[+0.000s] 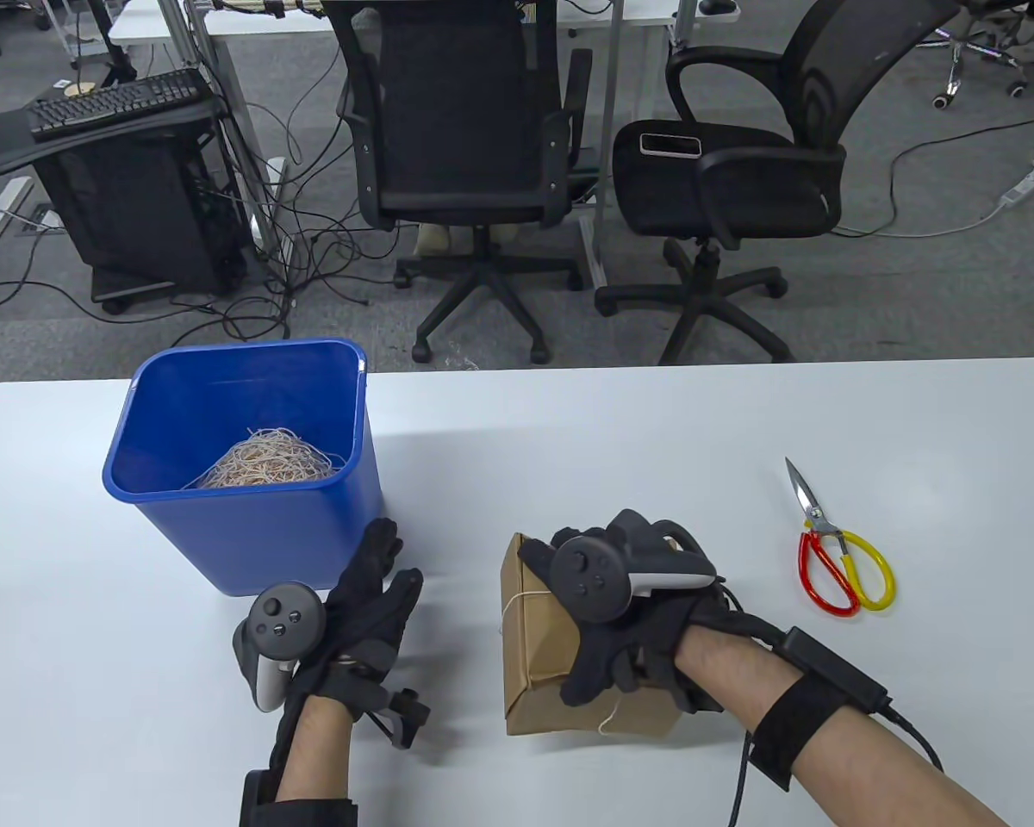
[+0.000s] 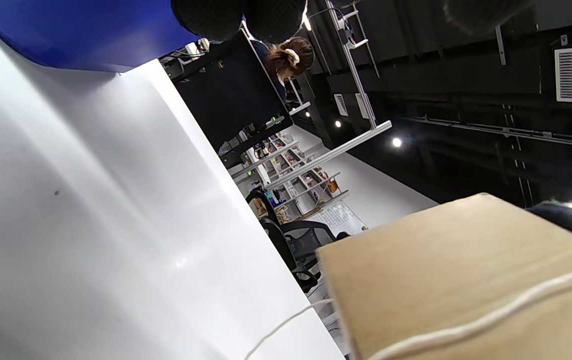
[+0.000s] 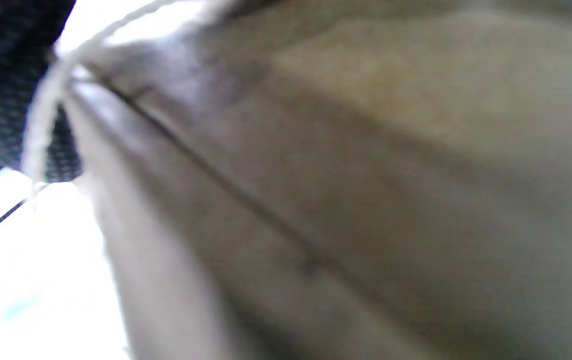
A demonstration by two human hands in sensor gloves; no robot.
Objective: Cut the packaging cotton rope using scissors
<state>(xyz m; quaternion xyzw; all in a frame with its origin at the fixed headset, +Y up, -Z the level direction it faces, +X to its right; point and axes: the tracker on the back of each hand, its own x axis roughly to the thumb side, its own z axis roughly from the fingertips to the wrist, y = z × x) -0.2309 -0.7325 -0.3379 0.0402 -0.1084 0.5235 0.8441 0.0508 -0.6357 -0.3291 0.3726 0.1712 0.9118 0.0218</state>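
Observation:
A brown cardboard box (image 1: 541, 642) tied with white cotton rope (image 1: 522, 598) lies on the white table near the front middle. My right hand (image 1: 620, 620) rests on top of the box and grips it across its width. The box (image 2: 465, 280) and its rope (image 2: 490, 315) also show in the left wrist view, and fill the blurred right wrist view (image 3: 340, 190). My left hand (image 1: 358, 616) lies flat on the table, fingers spread, left of the box and apart from it. Scissors (image 1: 836, 551) with red and yellow handles lie shut on the table to the right.
A blue bin (image 1: 250, 465) with a heap of cut rope (image 1: 267, 461) stands at the left, just beyond my left hand. Two office chairs (image 1: 474, 155) stand past the table's far edge.

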